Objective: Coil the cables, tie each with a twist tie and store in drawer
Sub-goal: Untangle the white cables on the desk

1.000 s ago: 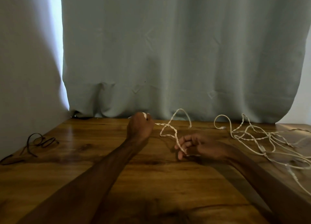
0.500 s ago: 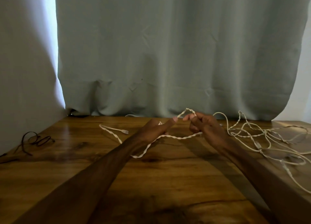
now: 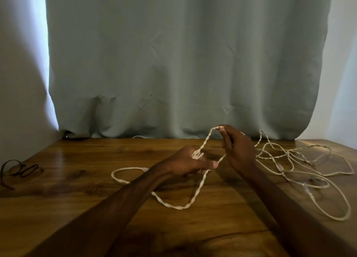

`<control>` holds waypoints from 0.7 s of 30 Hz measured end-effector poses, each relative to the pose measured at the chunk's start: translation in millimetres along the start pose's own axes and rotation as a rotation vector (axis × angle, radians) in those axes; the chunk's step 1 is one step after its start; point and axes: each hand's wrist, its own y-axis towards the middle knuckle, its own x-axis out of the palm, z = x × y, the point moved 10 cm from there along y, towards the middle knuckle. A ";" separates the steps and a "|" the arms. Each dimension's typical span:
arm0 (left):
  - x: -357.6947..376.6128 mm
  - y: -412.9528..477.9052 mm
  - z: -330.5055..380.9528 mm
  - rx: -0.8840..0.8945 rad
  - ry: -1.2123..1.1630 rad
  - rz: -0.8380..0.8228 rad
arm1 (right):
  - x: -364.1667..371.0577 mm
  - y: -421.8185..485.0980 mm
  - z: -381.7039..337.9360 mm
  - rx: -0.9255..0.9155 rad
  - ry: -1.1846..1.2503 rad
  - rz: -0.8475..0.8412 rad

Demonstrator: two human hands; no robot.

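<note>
Left hand [image 3: 190,163] grips turns of the white twisted cable [image 3: 199,189] over the wooden table [image 3: 77,198]; right hand [image 3: 238,150] pinches a raised bend. Loose cable sprawls tangled rightward. Dark cord [image 3: 19,169] lies far left, before a grey curtain [image 3: 173,63].

No text, label, brand or number is readable on the cable [image 3: 205,142], table [image 3: 96,160] or curtain [image 3: 173,63].

Pinching a twisted white cable [image 3: 204,143] loop up high with the right hand [image 3: 238,150]. Gripping lower strands with the left hand [image 3: 185,164].
</note>
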 end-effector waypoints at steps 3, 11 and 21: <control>-3.4 3.9 0.7 0.033 -0.195 0.016 | 24.0 -4.3 3.3 0.052 -0.162 -0.185; -29.6 17.6 14.8 0.092 -0.854 0.024 | 81.3 -36.6 -38.1 -0.120 -0.508 -0.585; -105.3 10.6 -30.5 0.131 -1.047 0.366 | 112.7 -62.2 -90.7 -0.357 -0.606 -0.720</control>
